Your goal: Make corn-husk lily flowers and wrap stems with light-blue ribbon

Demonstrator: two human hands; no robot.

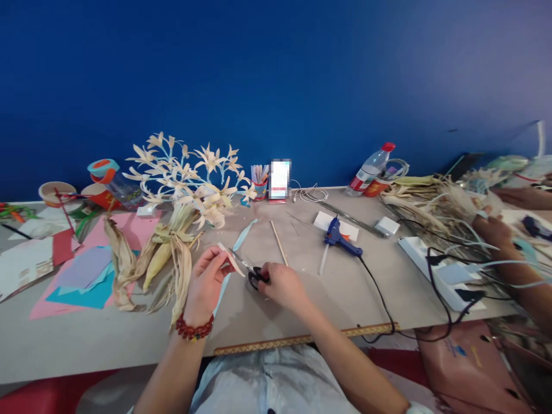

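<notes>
My left hand (207,283) pinches a narrow pale strip (233,261), which looks like a piece of corn husk. In my right hand (284,283) are black-handled scissors (255,278), their blades reaching toward the strip. Whether the blades touch it I cannot tell. A light blue paper strip (245,234) lies on the table behind and beneath my left hand. Farther back rests a thin wooden stick (279,242). Dried corn husks (161,261) lie to the left of my left hand. Behind them stands a spray of pale husk flowers (207,178) on light blue stems.
A blue glue gun (338,237) with a black cord lies to the right, near a white power strip (435,276). A phone (280,179) and a bottle (370,169) stand by the wall. Coloured paper (81,293) lies left. Another person's hand (494,230) is at far right.
</notes>
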